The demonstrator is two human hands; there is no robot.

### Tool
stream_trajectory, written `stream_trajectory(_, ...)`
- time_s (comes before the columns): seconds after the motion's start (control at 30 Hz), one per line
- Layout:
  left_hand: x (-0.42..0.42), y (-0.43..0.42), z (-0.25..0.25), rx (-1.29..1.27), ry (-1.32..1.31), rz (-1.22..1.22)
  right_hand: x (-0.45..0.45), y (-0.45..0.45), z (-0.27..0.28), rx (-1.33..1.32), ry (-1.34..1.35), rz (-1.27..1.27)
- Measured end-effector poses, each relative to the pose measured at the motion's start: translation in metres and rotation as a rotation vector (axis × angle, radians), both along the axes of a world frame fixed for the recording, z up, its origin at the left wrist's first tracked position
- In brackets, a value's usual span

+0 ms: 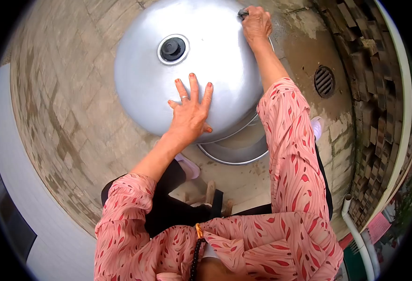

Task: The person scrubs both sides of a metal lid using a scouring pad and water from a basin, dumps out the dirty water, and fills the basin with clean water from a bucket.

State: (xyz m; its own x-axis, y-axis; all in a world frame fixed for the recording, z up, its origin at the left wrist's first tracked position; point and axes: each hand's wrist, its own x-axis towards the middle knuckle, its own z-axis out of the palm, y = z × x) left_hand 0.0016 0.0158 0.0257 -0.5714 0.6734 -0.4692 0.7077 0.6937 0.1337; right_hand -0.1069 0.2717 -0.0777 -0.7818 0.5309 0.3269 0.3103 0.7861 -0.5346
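A large, domed silver pot lid [215,56] with a black knob [173,48] on a pale ring fills the upper middle of the view. My left hand [189,112] lies on its near side with the fingers spread, holding nothing. At the lid's far right edge, my right hand [257,24] is closed around a small dark grey wad [243,14], pressed to the metal; its material is hard to make out. Under the lid's near edge shows part of a round metal basin or pot [236,157], mostly hidden.
A round drain grate [324,81] is set in the wet floor to the right. Beyond it runs a stack of bricks or wood pieces [369,93]. A white pipe [355,229] stands at lower right. Paving [65,93] stretches left towards a pale wall [32,187].
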Motion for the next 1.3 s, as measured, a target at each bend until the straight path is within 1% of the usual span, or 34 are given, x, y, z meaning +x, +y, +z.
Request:
stream_trajectory(0.07, 0.0, 0.004, -0.002, -0.013, -0.021, 0.013, -0.008, -0.031, 0.006, 0.099, -0.007, 0.003)
stream_trajectory(0.13, -0.002, 0.004, 0.0, -0.029, -0.035, 0.023, -0.003, -0.093, 0.019, 0.022, 0.004, 0.289)
stream_trajectory(0.2, -0.002, 0.006, -0.001, -0.015, -0.041, 0.019, 0.005, -0.108, 0.02, -0.018, 0.048, 0.408)
stream_trajectory(0.23, -0.002, 0.004, 0.0, 0.006, -0.028, 0.013, 0.006, -0.093, 0.025, -0.04, 0.056, 0.426)
stream_trajectory(0.3, -0.001, -0.001, 0.001, 0.04, -0.002, 0.0, 0.007, -0.052, 0.016, 0.086, 0.049, 0.245)
stream_trajectory(0.33, 0.001, -0.001, 0.0, 0.034, -0.016, 0.01, 0.013, -0.038, 0.016, 0.061, 0.019, 0.161)
stream_trajectory(0.4, 0.001, 0.002, 0.002, 0.028, -0.028, 0.016, 0.026, -0.055, 0.015, 0.163, -0.027, 0.086)
stream_trajectory(0.43, 0.0, 0.002, 0.002, 0.026, -0.025, 0.019, 0.039, -0.08, 0.023, 0.098, 0.041, 0.168)
stream_trajectory(0.47, 0.0, 0.0, 0.0, 0.025, -0.022, 0.022, 0.051, -0.106, 0.027, 0.048, 0.071, 0.315)
stream_trajectory(0.5, 0.001, 0.001, -0.001, 0.026, -0.022, 0.023, 0.064, -0.117, 0.031, 0.024, 0.084, 0.398)
stream_trajectory(0.53, 0.003, 0.002, -0.002, 0.045, -0.024, 0.018, 0.073, -0.122, 0.034, -0.005, 0.094, 0.484)
stream_trajectory(0.57, 0.003, 0.0, -0.002, 0.06, -0.017, 0.016, 0.069, -0.107, 0.037, 0.008, 0.066, 0.486)
stream_trajectory(0.6, 0.001, -0.003, -0.002, 0.074, -0.011, 0.012, 0.061, -0.083, 0.027, 0.09, 0.089, 0.379)
stream_trajectory(0.63, 0.003, -0.004, -0.002, 0.075, -0.004, 0.007, 0.057, -0.056, 0.026, 0.135, 0.034, 0.213)
stream_trajectory(0.73, 0.003, -0.002, -0.001, 0.043, -0.013, 0.013, 0.059, -0.038, 0.024, 0.185, -0.06, 0.059)
stream_trajectory(0.77, 0.001, 0.002, -0.002, 0.04, -0.013, 0.018, 0.06, -0.059, 0.02, 0.149, -0.002, 0.129)
stream_trajectory(0.8, 0.001, 0.001, -0.003, 0.029, -0.011, 0.023, 0.063, -0.098, 0.027, 0.104, 0.057, 0.199)
stream_trajectory(0.87, 0.001, 0.001, -0.004, 0.031, -0.01, 0.018, 0.073, -0.136, 0.035, 0.052, 0.026, 0.404)
stream_trajectory(0.93, 0.001, -0.005, -0.003, 0.077, -0.002, 0.01, 0.065, -0.11, 0.032, 0.07, 0.067, 0.405)
stream_trajectory(0.97, 0.002, -0.005, -0.004, 0.075, 0.005, 0.009, 0.063, -0.085, 0.029, 0.147, 0.041, 0.282)
stream_trajectory(1.0, 0.003, -0.005, -0.005, 0.078, -0.002, 0.005, 0.068, -0.059, 0.03, 0.127, -0.067, 0.114)
stream_trajectory(1.03, 0.002, -0.006, -0.005, 0.082, -0.004, 0.004, 0.081, -0.037, 0.032, 0.105, -0.089, 0.042)
stream_trajectory(1.07, 0.002, -0.008, -0.004, 0.086, -0.008, 0.002, 0.1, -0.027, 0.032, 0.008, -0.062, -0.013)
stream_trajectory(1.1, 0.001, -0.008, -0.002, 0.081, 0.007, 0.012, 0.122, -0.021, 0.025, -0.128, 0.039, -0.032)
stream_trajectory(1.17, 0.003, -0.007, 0.001, 0.071, 0.032, 0.026, 0.173, -0.029, 0.01, -0.377, 0.109, -0.201)
stream_trajectory(1.23, -0.007, -0.012, 0.0, 0.221, -0.039, 0.105, 0.22, -0.044, -0.018, -0.885, 0.241, -0.445)
stream_trajectory(1.27, -0.015, -0.021, -0.003, 0.283, -0.077, 0.146, 0.235, -0.051, -0.024, -1.016, 0.183, -0.578)
stream_trajectory(1.3, -0.027, -0.036, -0.008, 0.464, -0.118, 0.366, 0.247, -0.055, -0.029, -1.151, 0.12, -0.711)
